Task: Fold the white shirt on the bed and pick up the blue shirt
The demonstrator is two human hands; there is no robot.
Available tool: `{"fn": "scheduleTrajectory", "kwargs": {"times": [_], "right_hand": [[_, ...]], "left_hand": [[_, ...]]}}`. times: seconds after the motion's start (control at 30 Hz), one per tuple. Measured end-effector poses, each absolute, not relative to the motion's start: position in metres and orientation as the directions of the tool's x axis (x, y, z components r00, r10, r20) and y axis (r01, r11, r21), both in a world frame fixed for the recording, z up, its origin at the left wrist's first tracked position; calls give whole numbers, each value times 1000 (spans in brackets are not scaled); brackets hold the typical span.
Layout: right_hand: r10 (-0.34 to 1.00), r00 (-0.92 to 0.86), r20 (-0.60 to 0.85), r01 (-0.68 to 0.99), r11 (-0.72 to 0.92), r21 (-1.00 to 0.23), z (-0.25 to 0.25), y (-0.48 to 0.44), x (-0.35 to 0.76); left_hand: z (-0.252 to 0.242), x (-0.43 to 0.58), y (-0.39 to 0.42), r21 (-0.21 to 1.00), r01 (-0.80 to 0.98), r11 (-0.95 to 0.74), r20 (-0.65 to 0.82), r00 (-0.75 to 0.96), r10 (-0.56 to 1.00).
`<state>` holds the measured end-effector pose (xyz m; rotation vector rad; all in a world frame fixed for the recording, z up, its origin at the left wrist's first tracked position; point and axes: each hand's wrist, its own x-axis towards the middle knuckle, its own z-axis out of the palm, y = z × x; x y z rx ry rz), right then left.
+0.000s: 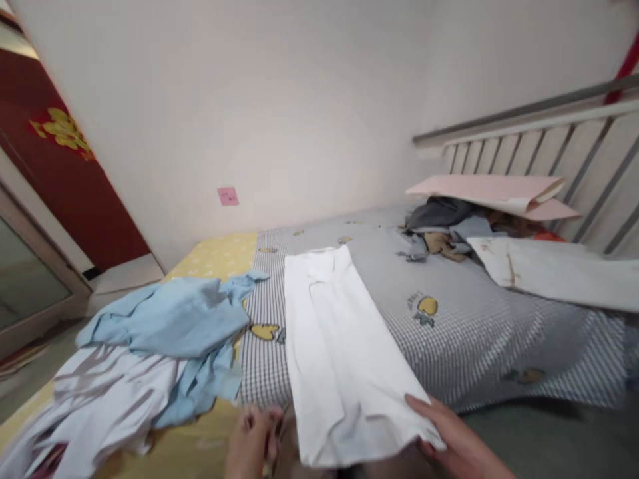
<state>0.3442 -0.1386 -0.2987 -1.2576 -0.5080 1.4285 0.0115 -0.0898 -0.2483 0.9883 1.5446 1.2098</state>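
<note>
A white garment, folded into a long strip, lies over the bed with its near end toward me. My right hand pinches the garment's near right corner, thumb on top and fingers underneath. The near edge sags and is a little lifted between its corners. My left hand is beside the near left edge, apart from the cloth, with its fingers curled in. Whatever those fingers hold, if anything, is hidden. To the left, a light blue garment is heaped partly over a crumpled white garment.
The bed has a grey checked sheet and a yellow printed cloth. At the right, dark clothes are piled under a pink folded sheet, near a white flat piece and a bed railing. A wall stands behind.
</note>
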Motion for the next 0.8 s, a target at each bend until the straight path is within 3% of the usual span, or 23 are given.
{"fn": "scheduleTrajectory", "kwargs": {"times": [0.1, 0.17, 0.23, 0.33, 0.4, 0.47, 0.57, 0.63, 0.67, 0.73, 0.8], "right_hand": [[838, 231, -494, -272, -432, -860, -341, -150, 372], [797, 339, -500, -33, -522, -853, -369, -159, 400], [822, 487, -296, 298, -475, -828, -387, -164, 425], [859, 445, 254, 780, -233, -580, -388, -156, 437], [825, 251, 506, 942, -88, -324, -378, -140, 426], [766, 57, 641, 993, 25, -118, -363, -119, 406], [674, -208, 709, 973, 218, 78, -336, -91, 381], [638, -403, 656, 902, 396, 169, -316, -78, 375], [623, -478, 619, 859, 479, 181, -306, -74, 375], [618, -546, 565, 793, 599, 112, -293, -71, 381], [667, -526, 528, 758, 649, -65, -290, -75, 391]], "left_hand": [[-256, -3, -97, 917, 395, -56, 203, -341, 918], [-265, -13, -99, 686, 703, -187, 456, -215, 864], [-278, -22, -95, 331, 895, -300, 611, 39, 791], [-295, -27, -79, -134, 877, -461, 659, 426, 620], [-300, -19, -64, -286, 810, -512, 645, 558, 522], [-297, -4, -52, -383, 739, -554, 617, 651, 442], [-283, 22, -40, -543, 534, -648, 487, 829, 275], [-276, 31, -32, -548, 372, -750, 401, 903, 154], [-275, 31, -27, -483, 319, -816, 393, 911, 123], [-275, 26, -17, -188, 289, -939, 378, 903, 203], [-278, 17, -11, 194, 363, -911, 278, 871, 406]]}}
